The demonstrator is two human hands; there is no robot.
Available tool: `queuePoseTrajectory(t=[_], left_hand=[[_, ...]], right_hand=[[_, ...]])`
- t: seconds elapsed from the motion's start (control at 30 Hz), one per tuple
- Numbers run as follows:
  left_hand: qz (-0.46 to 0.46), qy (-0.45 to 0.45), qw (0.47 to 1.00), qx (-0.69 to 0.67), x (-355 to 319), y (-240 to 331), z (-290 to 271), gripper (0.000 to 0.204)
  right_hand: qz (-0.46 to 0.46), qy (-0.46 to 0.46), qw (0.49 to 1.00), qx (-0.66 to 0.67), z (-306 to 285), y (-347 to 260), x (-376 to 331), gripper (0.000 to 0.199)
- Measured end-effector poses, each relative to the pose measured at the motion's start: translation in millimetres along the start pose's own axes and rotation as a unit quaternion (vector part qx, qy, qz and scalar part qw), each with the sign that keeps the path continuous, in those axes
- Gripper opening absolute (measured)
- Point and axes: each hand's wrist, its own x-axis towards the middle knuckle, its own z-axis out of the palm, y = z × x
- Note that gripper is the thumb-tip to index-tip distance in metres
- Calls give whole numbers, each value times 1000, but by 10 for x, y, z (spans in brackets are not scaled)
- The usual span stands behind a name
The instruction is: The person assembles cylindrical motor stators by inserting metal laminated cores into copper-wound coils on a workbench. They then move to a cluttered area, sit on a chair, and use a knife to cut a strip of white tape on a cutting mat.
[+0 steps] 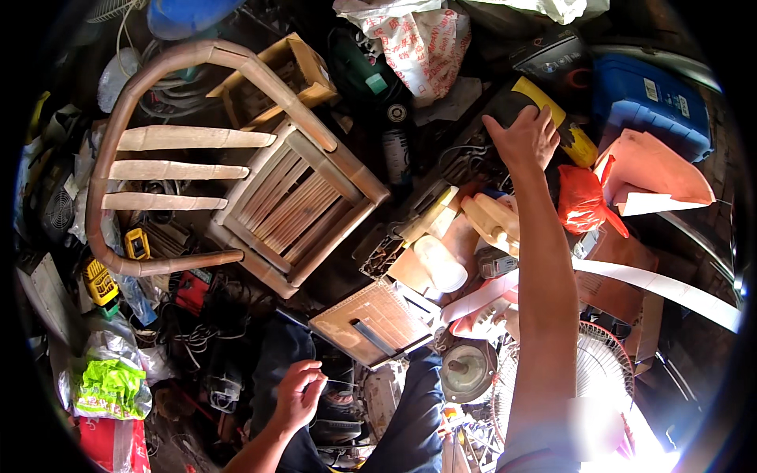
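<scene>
My left hand [302, 394] is low in the middle, by my left knee, its thumb and fingers pinched on a thin wire-like piece [341, 383] that sticks out to the right. Far out, my right hand [527, 138] is stretched over a dark case or tool, thumb and fingers apart, nothing visible in it. Just beyond its fingers lies a yellow tube-like object [539, 99], with a yellow-and-black piece [582, 147] to the right. A tan board [355, 315] with a dark strip across it rests in front of my knees.
A bamboo chair [303, 197] lies tipped at the left. Around it are a cardboard box [311, 71], a yellow meter [137, 243] and a green-printed bag [112, 390]. On the right are a blue plastic case [654, 102], a red plastic bag [583, 197] and a fan guard [603, 355].
</scene>
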Motion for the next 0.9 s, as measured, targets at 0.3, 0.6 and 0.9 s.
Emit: queuePoseTrajectory(t=[0.3, 0.6, 0.9], left_hand=[[-64, -34, 996, -52, 201, -301, 223, 6], [-96, -31, 991, -91, 468, -347, -84, 5], [-132, -45, 983, -117, 537, -318, -195, 7]], right_hand=[[-15, -239, 949, 205, 142, -1243, -294, 39], [130, -445, 863, 198, 1834, -1653, -781, 60], [74, -449, 885, 102, 1422, -1707, -586, 71]])
